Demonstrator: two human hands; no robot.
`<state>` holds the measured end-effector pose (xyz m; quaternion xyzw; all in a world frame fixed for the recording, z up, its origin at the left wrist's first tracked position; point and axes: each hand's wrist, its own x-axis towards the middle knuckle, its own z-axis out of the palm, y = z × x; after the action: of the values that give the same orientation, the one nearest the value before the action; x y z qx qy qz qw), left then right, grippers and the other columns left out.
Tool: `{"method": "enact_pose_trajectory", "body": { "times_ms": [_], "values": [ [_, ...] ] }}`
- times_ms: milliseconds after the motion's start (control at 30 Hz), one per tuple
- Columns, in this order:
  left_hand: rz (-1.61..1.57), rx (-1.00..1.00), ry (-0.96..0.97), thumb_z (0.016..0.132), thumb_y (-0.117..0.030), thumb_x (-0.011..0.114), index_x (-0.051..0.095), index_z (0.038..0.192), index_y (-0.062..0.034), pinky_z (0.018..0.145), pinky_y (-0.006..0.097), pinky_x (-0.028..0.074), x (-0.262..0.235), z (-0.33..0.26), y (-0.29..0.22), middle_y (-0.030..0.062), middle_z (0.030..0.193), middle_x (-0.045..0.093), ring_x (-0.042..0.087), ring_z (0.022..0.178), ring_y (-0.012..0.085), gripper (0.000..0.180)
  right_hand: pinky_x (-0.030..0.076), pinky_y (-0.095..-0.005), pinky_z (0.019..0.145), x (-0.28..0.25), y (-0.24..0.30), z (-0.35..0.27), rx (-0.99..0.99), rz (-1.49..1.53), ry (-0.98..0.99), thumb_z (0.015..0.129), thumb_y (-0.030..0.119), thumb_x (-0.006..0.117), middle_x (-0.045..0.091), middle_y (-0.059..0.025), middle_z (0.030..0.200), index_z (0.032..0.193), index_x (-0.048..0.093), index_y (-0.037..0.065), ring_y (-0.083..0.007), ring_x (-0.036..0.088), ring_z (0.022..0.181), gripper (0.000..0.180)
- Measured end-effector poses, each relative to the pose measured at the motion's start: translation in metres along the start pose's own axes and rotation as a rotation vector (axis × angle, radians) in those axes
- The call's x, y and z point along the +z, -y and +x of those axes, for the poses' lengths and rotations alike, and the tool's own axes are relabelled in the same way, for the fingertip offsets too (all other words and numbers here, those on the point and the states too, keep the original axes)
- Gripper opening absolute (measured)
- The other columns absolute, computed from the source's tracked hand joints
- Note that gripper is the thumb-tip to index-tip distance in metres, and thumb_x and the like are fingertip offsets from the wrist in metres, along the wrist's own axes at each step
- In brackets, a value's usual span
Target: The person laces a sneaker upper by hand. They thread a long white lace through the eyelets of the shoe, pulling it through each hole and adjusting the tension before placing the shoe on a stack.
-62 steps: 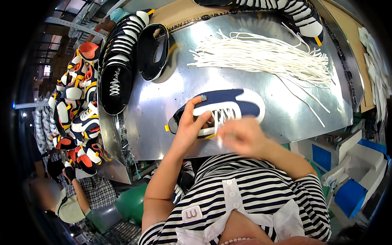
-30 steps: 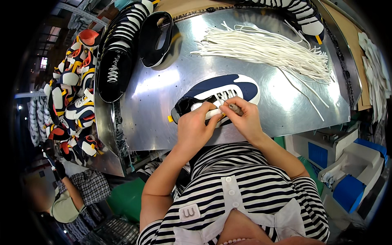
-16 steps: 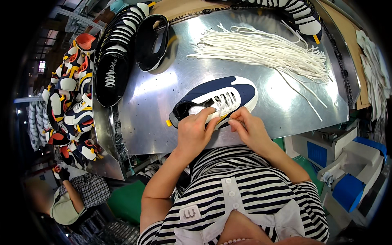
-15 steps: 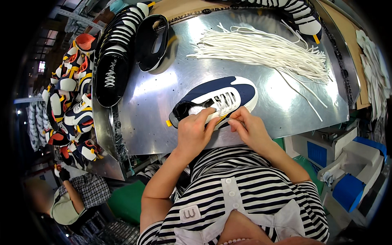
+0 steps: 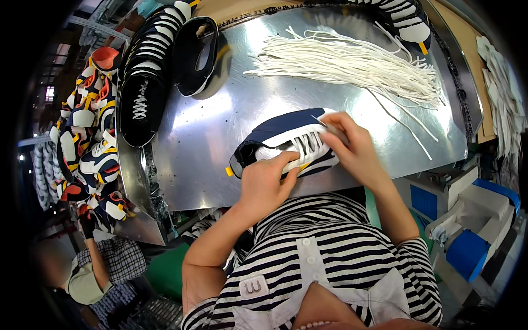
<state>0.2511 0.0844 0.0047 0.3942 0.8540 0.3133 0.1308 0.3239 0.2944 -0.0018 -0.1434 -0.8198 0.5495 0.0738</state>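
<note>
1. Since the earlier frame, the right hand (image 5: 355,146) is shifting from the near edge of the navy-and-white shoe (image 5: 291,122) to its toe end.
2. Beneath, the metal tabletop (image 5: 220,159) is carrying a bundle of white laces (image 5: 346,66) beyond the shoe.
3. Near the tabletop's front edge, the shoe is lying sole down, its long axis slanting left to right and slightly away, toe pointing right.
4. The left hand (image 5: 264,184) is keeping its grip clamped on the shoe's near side.
5. Whether the right grip is closing on anything, I cannot tell.
6. Threaded lace (image 5: 312,144) is crossing the shoe's throat.
</note>
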Motion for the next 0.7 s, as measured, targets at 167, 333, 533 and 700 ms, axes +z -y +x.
{"method": "enact_pose_trajectory", "body": {
  "times_ms": [167,333,533,700],
  "values": [
    [0.21,0.018,0.352,0.086,-0.024,0.07,0.067,0.103,-0.0059,0.057,0.042,0.048,-0.025,0.003,0.002,0.0155,0.069,0.065,0.063,0.063,0.0331,0.025,0.051,-0.032,0.063,0.037,-0.03,0.021,-0.195,-0.145,-0.295,0.091,0.018,0.067,0.07,-0.0141,0.083,0.108,0.062,0.005,-0.0249,0.069,0.07,0.022],
    [0.183,0.234,-0.039,0.083,-0.011,0.072,0.061,0.112,-0.0041,0.079,0.04,0.048,-0.024,-0.018,0.003,0.0174,0.096,0.064,0.061,0.088,0.0323,0.032,0.049,-0.0284,0.063,0.031,-0.03,0.014,-0.073,0.078,-0.252,0.092,0.016,0.066,0.07,-0.0125,0.085,0.11,0.061,0.003,-0.018,0.066,0.069,0.022],
    [-0.518,-0.222,-0.632,0.086,0.006,0.066,0.04,0.134,-0.0038,0.101,0.038,0.043,0.04,-0.11,0.04,0.0186,0.138,0.043,0.051,0.116,0.0257,0.055,0.043,-0.0214,0.06,0.033,-0.029,0.005,-0.006,0.35,-0.3,0.094,0.011,0.064,0.066,-0.003,0.082,0.11,0.061,0.0,-0.0055,0.052,0.067,0.019],
    [-1.647,-0.652,-0.298,0.095,-0.012,0.061,0.045,0.137,-0.0004,0.107,0.04,0.042,0.009,-0.085,0.032,0.014,0.135,0.054,0.05,0.129,0.0284,0.046,0.039,-0.0212,0.057,0.055,-0.011,0.011,-0.028,0.338,-0.127,0.095,0.012,0.063,0.059,0.0008,0.075,0.11,0.06,0.001,-0.0041,0.049,0.064,0.018]
  ]
}}
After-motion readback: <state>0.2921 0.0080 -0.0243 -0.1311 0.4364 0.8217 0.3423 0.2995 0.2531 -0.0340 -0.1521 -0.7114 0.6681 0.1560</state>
